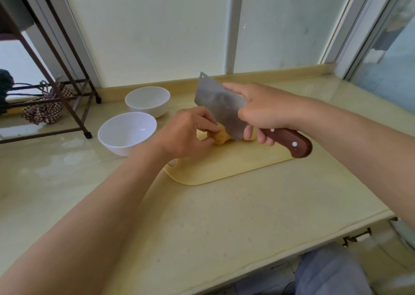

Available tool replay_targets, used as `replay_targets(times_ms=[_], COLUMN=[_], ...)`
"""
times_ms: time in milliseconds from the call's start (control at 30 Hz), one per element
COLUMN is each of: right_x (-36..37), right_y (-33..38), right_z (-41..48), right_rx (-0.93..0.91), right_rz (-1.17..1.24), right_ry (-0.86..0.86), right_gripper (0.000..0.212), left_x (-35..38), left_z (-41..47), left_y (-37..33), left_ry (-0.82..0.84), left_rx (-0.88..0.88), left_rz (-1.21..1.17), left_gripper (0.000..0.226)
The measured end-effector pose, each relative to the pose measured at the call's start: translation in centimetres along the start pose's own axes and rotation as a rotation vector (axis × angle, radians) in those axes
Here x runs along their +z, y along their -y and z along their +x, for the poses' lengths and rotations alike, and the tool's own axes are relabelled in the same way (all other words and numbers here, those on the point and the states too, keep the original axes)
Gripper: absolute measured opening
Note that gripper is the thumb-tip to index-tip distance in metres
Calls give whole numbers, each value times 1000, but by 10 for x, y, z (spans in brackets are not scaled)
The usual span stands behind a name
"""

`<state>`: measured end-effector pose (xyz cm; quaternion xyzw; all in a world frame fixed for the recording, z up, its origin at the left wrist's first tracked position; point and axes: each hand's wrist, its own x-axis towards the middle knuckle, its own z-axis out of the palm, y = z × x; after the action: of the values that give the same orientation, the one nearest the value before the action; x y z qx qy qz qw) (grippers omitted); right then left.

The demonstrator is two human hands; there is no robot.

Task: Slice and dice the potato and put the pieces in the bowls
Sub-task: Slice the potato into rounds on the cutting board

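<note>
Early stage: no cut pieces visible. Tan potato (221,136) on pale yellow plastic cutting board (224,169). Left hand (190,133) pinches its 9 o'clock end; right hand (266,112) grips wood-handled steel cleaver (219,106), blade on potato. Near white ceramic bowl (116,147) and far white ceramic bowl (146,112), board's 10 o'clock, both empty.

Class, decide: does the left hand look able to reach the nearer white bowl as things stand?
Probably yes: the left hand holds the potato close beside the nearer bowl, with nothing between them.
</note>
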<state>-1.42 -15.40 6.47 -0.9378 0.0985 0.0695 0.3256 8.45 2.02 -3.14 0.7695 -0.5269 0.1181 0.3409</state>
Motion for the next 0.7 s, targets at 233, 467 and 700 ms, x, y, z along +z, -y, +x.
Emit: replay_targets(times_ms=[233, 467, 700], right_x=[-8, -5, -3], right_y=[8, 12, 10], right_z=[-13, -16, -17], right_rx=[-26, -26, -4], right_rz=[-29, -37, -39], right_ry=[-18, -13, -3], right_gripper=[88, 89, 89], left_x=[0, -2, -1], left_z=[0, 0, 1], left_y=[3, 4, 5], left_ry=[-8, -15, 3], left_rx=[18, 10, -26], left_rz=[1, 4, -23], left_gripper=[24, 20, 17])
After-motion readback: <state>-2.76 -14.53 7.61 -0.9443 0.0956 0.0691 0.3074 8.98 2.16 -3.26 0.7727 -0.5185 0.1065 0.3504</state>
